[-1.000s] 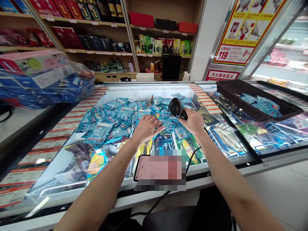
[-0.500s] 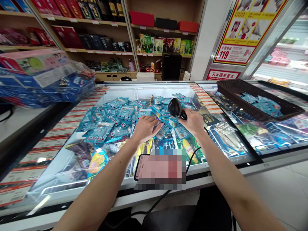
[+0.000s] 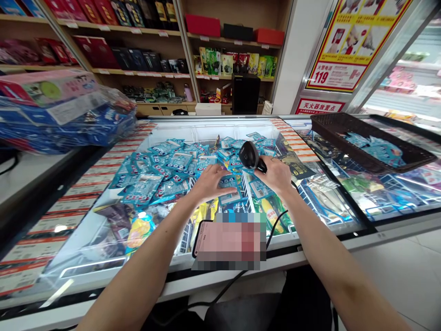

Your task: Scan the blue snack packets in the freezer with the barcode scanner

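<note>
freezer [image 3: 282, 265] with a see-through top fills the foreground, packaged goods [image 3: 139, 230] showing beneath. behind it, wooden shelves [image 3: 149, 32] carry boxes [image 3: 203, 26], bottles [image 3: 165, 13] and bags [image 3: 215, 62]. a white pillar [image 3: 296, 59] stands to the right of them, with a red and yellow poster [image 3: 354, 41] beside it. at far left is a plastic-wrapped stack [image 3: 58, 110] of cartons; a dark basket [image 3: 341, 147] on the right part of the top holds some blue packets [image 3: 382, 149]. price labels [image 3: 79, 197] run along the left side. the left hand [image 3: 211, 185] is loosely open, thumb apart from the fingers, at a blue packet [image 3: 230, 191]; whether it touches, i cannot tell. the right hand [image 3: 276, 175] has its fingers curled round the handle of a black scanner [image 3: 250, 155]. a phone [image 3: 205, 239], partly blurred out, lies near the front rim. more packets [image 3: 177, 162] lie strewn across the middle of the top.
</note>
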Motion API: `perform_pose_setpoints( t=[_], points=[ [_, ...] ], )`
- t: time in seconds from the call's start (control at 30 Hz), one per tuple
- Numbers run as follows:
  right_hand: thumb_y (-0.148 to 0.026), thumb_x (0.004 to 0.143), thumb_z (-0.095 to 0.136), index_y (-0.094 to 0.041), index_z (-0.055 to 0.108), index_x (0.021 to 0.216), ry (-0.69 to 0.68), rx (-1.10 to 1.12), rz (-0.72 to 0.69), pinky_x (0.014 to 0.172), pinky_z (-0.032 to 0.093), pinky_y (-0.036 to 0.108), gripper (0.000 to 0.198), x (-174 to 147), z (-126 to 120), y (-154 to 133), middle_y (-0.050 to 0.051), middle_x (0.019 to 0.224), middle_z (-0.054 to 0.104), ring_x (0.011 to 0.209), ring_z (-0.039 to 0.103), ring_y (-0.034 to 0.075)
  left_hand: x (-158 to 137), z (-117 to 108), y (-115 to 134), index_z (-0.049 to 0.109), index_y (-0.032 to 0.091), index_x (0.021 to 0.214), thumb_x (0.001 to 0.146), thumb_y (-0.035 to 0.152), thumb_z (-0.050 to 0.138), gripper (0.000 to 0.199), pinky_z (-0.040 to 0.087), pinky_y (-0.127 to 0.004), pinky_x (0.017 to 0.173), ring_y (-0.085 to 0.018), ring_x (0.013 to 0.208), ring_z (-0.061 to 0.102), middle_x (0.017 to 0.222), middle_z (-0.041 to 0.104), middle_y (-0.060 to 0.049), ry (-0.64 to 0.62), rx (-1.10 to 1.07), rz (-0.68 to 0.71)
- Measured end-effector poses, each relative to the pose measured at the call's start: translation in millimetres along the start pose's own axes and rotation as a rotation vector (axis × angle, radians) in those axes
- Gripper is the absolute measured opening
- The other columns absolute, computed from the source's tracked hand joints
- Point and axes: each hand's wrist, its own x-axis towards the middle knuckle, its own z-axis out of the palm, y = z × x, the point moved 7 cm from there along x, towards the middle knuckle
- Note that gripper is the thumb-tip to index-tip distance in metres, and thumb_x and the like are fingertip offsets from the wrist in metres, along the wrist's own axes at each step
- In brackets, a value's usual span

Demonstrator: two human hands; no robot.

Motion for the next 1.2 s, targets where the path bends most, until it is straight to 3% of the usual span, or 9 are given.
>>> perform_pose_setpoints(
  t=[0.13, 0.27, 0.37, 0.47, 0.67, 1.2],
  points=[
    [-0.041, 0.082, 0.058, -0.022, 0.059, 0.112, 0.014, 0.012, -0.045, 0.067, 0.04, 0.028, 0.035, -0.9, 0.4, -3.6, 0.007, 0.098, 0.068, 0.089, 0.061, 0.022, -1.2, -6.3, -25.0, 0.053, 0.019, 0.109, 0.07, 0.066, 0.06, 0.062, 0.048, -0.036, 0.073, -0.021, 0.083, 0.057, 0.101, 0.056, -0.008, 0.118, -0.197, -0.238],
    [-0.04, 0.082, 0.057, -0.022, 0.059, 0.114, 0.008, 0.028, -0.11, 0.068, 0.04, 0.028, 0.037, -1.6, 0.2, -9.4, 0.006, 0.097, 0.067, 0.09, 0.061, 0.022, -7.7, -7.7, -50.7, 0.042, 0.02, 0.111, 0.081, 0.06, 0.051, 0.05, 0.042, -0.027, 0.051, -0.014, 0.058, 0.057, 0.083, 0.053, -0.002, 0.276, -0.529, -0.441],
    [-0.04, 0.081, 0.059, -0.022, 0.058, 0.116, -0.024, 0.042, -0.18, 0.068, 0.039, 0.028, 0.039, -2.7, 0.4, -15.2, 0.005, 0.099, 0.067, 0.091, 0.06, 0.021, -8.0, -4.5, -56.5, 0.036, 0.021, 0.112, 0.083, 0.055, 0.053, 0.047, 0.039, -0.024, 0.045, -0.014, 0.053, 0.06, 0.075, 0.05, 0.002, 0.324, -0.773, -0.442],
    [-0.044, 0.082, 0.058, -0.022, 0.059, 0.114, -0.065, 0.052, -0.25, 0.067, 0.038, 0.028, 0.039, -4.6, 1.4, -20.7, 0.004, 0.096, 0.067, 0.091, 0.06, 0.02, -6.1, -5.4, -55.4, 0.035, 0.022, 0.114, 0.083, 0.05, 0.056, 0.047, 0.043, -0.023, 0.047, -0.014, 0.056, 0.062, 0.077, 0.052, 0.002, 0.362, -0.887, -0.389],
    [-0.05, 0.083, 0.057, -0.021, 0.06, 0.111, -0.092, 0.076, -0.32, 0.066, 0.037, 0.027, 0.04, -7.0, 3.6, -25.0, 0.005, 0.094, 0.067, 0.089, 0.061, 0.02, -5.9, -8.6, -55.3, 0.041, 0.023, 0.112, 0.084, 0.045, 0.056, 0.038, 0.046, -0.024, 0.049, -0.013, 0.057, 0.061, 0.075, 0.05, 0.002, 0.399, -0.828, -0.341],
    [-0.045, 0.081, 0.06, -0.021, 0.058, 0.115, -0.155, 0.063, -0.35, 0.067, 0.039, 0.027, 0.041, -7.5, 6.4, -29.8, 0.005, 0.099, 0.067, 0.093, 0.06, 0.02, -8.5, -7.7, -59.2, 0.036, 0.021, 0.126, 0.085, 0.047, 0.052, 0.051, 0.048, -0.026, 0.053, -0.009, 0.052, 0.053, 0.075, 0.048, 0.003, 0.361, -0.685, -0.385]
  ],
)
